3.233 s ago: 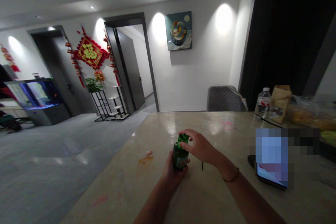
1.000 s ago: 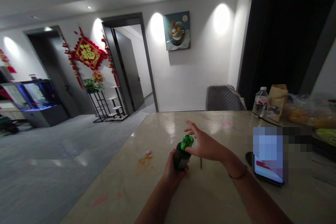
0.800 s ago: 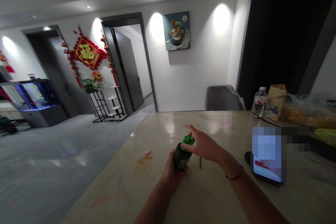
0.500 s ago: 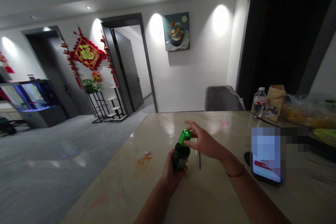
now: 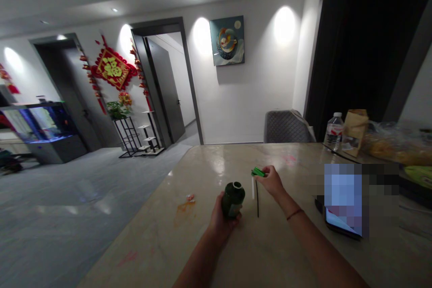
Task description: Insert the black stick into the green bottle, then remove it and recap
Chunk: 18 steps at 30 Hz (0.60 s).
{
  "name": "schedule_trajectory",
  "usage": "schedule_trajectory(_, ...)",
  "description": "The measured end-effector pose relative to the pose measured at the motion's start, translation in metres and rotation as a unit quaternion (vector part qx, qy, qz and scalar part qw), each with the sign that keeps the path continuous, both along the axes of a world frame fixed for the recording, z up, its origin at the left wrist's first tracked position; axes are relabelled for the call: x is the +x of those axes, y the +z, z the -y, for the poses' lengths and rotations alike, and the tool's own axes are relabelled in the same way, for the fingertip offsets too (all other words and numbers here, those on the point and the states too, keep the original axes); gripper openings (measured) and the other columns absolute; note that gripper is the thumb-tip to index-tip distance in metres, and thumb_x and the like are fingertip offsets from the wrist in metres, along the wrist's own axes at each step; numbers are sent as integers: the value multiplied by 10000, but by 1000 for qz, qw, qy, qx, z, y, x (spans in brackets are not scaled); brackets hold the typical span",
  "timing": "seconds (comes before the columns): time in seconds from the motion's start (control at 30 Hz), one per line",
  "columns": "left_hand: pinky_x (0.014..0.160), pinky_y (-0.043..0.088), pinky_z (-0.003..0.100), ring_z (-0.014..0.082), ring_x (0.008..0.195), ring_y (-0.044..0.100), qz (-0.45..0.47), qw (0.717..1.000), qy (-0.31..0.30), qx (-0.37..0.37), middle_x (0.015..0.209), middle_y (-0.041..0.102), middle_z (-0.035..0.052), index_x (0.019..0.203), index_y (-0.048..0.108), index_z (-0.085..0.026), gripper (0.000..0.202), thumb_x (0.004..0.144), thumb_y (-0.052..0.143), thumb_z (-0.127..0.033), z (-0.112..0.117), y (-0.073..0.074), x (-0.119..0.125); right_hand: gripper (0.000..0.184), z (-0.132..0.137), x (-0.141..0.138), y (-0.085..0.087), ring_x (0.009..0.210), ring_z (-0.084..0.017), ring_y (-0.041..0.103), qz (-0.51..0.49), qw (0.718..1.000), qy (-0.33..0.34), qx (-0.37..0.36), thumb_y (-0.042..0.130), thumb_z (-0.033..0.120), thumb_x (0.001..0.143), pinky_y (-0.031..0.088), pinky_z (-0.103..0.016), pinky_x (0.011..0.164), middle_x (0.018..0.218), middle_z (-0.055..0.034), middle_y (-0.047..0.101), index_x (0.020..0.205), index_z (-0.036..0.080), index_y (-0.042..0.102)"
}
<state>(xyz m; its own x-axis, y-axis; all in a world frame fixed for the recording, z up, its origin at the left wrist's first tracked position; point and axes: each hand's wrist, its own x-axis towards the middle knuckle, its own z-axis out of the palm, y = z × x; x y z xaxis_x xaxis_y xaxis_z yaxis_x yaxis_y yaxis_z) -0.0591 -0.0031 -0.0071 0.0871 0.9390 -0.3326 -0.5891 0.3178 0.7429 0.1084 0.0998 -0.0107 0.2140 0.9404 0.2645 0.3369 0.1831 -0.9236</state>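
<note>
My left hand [image 5: 221, 216] is wrapped round a dark green glass bottle [image 5: 233, 200] with a pale label low on its side. The bottle leans slightly, and its round mouth with a light rim is uncovered. To the right of it, my right hand [image 5: 272, 182] pinches a shiny green cap [image 5: 258, 172] between thumb and fingers, apart from the bottle and above the table. Below the cap are a thin black stick [image 5: 257, 200] and a short white stick [image 5: 253, 189].
On the pale, glossy table [image 5: 189, 247] an orange smear [image 5: 184, 209] lies to the left. At the right are a phone [image 5: 342, 222], a water bottle [image 5: 334, 131], a brown paper bag [image 5: 354, 132] and plastic bags [image 5: 398, 146]. A grey chair [image 5: 286, 127] stands at the far edge.
The shiny green cap has come off the bottle's top and moved right in my right hand, showing the bottle's mouth. My left hand still holds the bottle in nearly the same place.
</note>
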Motion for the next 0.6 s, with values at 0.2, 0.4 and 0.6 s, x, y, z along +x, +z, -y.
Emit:
schedule_trajectory(0.2, 322, 284, 177, 107, 368, 501, -8, 1000, -1, 6, 589, 595, 55, 766, 555, -118, 405, 803, 373, -478, 1, -1, 0, 320, -4, 15, -26, 915, -246, 594, 141, 989, -43, 14, 527, 306, 707, 450, -363, 795, 973, -114, 631, 989, 159, 568)
schedule_trajectory(0.4, 346, 311, 184, 105, 390, 509, -4, 1000, 1, -7, 613, 602, 64, 765, 565, -107, 436, 805, 369, -495, 2, -1, -1, 307, 0, 16, -31, 937, -249, 599, 171, 984, -48, -14, 509, 304, 747, 458, -338, 758, 987, -128, 638, 1016, 161, 551)
schedule_trajectory(0.6, 343, 301, 188, 108, 375, 498, 11, 1000, 8, 3, 588, 598, 56, 780, 562, -121, 408, 802, 374, -482, 0, -4, -1, 508, 0, 20, -32, 946, -271, 590, 196, 978, -44, -59, 599, 259, 661, 445, -353, 780, 1012, -174, 615, 1124, 108, 455)
